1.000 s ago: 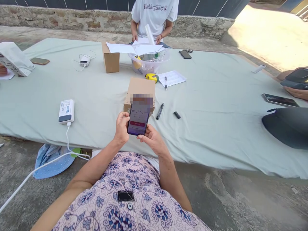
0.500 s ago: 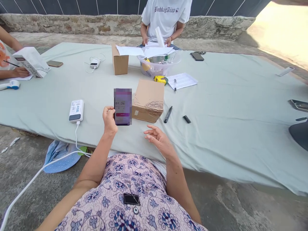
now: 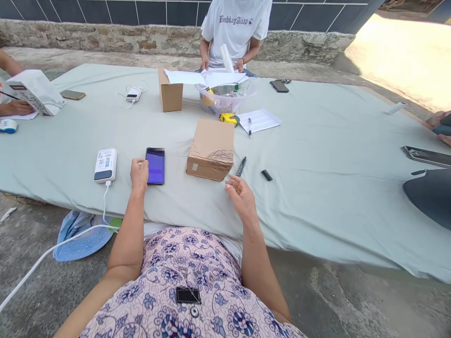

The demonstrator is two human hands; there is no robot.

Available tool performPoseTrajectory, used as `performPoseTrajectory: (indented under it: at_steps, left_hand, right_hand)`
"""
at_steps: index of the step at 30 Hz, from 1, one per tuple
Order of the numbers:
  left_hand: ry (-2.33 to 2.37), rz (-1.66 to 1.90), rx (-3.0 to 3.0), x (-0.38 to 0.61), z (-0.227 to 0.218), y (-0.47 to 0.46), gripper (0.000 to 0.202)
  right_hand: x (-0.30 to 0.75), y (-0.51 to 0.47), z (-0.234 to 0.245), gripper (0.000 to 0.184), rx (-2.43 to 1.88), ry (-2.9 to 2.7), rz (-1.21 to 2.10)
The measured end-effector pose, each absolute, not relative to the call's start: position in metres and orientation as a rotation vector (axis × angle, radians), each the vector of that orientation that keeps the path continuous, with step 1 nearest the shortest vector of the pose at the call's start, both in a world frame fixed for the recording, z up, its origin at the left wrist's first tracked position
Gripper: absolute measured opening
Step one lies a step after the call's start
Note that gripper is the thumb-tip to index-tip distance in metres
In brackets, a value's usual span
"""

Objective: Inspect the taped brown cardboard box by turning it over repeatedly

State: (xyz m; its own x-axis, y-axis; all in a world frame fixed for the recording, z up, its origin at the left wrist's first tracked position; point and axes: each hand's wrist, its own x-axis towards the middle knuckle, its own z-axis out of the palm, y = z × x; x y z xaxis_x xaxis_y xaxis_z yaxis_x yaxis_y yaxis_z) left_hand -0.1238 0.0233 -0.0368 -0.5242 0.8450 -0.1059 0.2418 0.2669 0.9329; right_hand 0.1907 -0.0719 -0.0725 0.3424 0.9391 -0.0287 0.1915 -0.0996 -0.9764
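left grip [image 3: 139, 172] clasps phone [image 3: 155, 165] | right grip [image 3: 241, 197] spread, empty | box [image 3: 211, 149] between, marker [image 3: 241, 166] near

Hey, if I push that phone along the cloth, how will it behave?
The phone by the left hand lies flat on the cloth, so it probably won't tip or roll. It looks thin and rigid, likely sliding in one piece. The cloth shows wrinkles, so it may bunch and drag.

My left hand [image 3: 139, 174] holds the side of the phone [image 3: 155, 165], flat on the cloth [image 3: 317, 155]. My right hand [image 3: 241, 196] is open, near the brown box [image 3: 211, 149].
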Motion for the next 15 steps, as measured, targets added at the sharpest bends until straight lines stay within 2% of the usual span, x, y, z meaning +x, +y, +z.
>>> performPoseTrajectory:
  at_steps: [4,7,9,11,15]
  left_hand:
    - [2.002,1.099,1.192,-0.111,-0.025,0.012,0.021]
    - [2.229,0.954,1.565,-0.096,-0.009,0.003,0.036]
    - [2.263,0.972,1.743,-0.089,0.01,-0.003,0.041]
    - [1.935,1.053,1.806,-0.086,0.034,-0.018,0.036]
    - [0.62,0.982,2.107,-0.096,0.08,-0.094,0.034]
  right_hand:
    - [0.187,-0.062,-0.075,0.056,-1.549,-1.049,0.795]
    - [0.184,-0.058,-0.083,0.052,-1.485,-1.029,0.746]
    - [0.182,-0.056,-0.088,0.048,-1.448,-1.004,0.697]
    - [0.181,-0.056,-0.092,0.044,-1.434,-0.984,0.649]
    - [0.178,-0.058,-0.092,0.038,-1.402,-0.966,0.587]
